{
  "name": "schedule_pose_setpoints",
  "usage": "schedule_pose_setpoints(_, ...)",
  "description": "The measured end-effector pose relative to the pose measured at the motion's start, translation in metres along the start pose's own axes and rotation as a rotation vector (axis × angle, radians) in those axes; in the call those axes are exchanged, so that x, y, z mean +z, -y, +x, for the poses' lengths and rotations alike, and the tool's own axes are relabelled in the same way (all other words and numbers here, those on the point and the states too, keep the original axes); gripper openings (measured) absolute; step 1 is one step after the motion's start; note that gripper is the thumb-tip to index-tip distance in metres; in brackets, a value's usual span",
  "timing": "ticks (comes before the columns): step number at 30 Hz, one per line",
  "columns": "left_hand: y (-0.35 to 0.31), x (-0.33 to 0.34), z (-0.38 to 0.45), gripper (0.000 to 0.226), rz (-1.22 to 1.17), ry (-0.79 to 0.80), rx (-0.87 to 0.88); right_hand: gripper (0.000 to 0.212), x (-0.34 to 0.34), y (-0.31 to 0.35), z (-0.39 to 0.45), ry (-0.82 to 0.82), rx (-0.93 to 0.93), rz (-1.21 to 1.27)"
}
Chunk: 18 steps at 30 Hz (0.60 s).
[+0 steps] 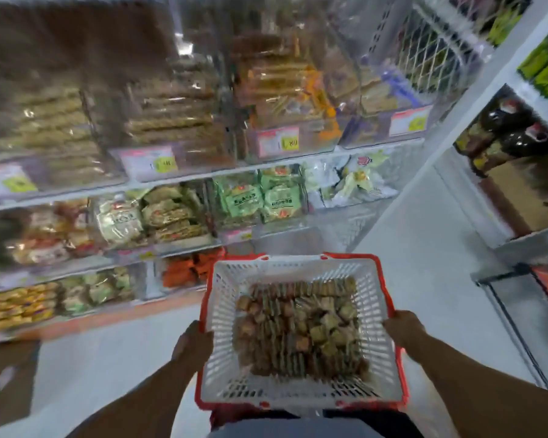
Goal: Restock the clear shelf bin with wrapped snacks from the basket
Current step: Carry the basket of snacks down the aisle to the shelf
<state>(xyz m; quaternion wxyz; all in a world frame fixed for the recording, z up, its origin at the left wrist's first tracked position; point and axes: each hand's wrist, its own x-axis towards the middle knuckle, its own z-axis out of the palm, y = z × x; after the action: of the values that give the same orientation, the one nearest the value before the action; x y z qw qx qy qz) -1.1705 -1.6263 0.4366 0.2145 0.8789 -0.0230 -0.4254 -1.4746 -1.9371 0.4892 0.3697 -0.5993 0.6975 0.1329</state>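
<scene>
The shelving unit [184, 181] fills the upper left and middle of the frame, three white tiers of clear shelf bins [171, 121] packed with wrapped goods, all of it smeared by blur. The top tier holds stacked tan and brown bars, with price tags [277, 141] on the bin fronts; the tier below holds green and cream packets [260, 197]; the lowest tier, at lower left, holds yellow and orange packs. I cannot tell which bin is the one to fill. A second rack [519, 159] runs down the right edge with green boxes and dark packages. The pale floor [424, 279] shows between the two racks and under my arms.

In the lower middle of the frame I carry the basket [374, 358], white slatted plastic with a red rim, level and in front of my body, just below the lowest shelf tier. The wrapped snacks [301, 327] lie in a brown and olive heap across its bottom, small square pieces pressed close together.

My left hand [192, 344] grips the basket's left rim, fingers curled round the edge with the thumb on top. My right hand [404, 330] grips the right rim the same way, fingers curled under and out of sight, knuckles up.
</scene>
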Motion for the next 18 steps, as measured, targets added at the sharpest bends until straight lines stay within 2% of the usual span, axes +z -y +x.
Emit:
schedule_pose_setpoints(3,0.006,0.036,-0.012,0.019,0.017,-0.096,-0.07,0.029,0.0,-0.004,0.044,0.06,-0.049,-0.049)
schedule_pose_setpoints(9,0.023,0.096,-0.006,0.024,0.03,-0.141,-0.134,0.025,0.018,-0.018,0.107,0.115,-0.055,-0.155)
schedule_pose_setpoints(18,0.098,0.178,0.112,0.015,0.075,-0.146,-0.175,0.023,0.143,-0.069,0.216,0.17,-0.015,-0.176)
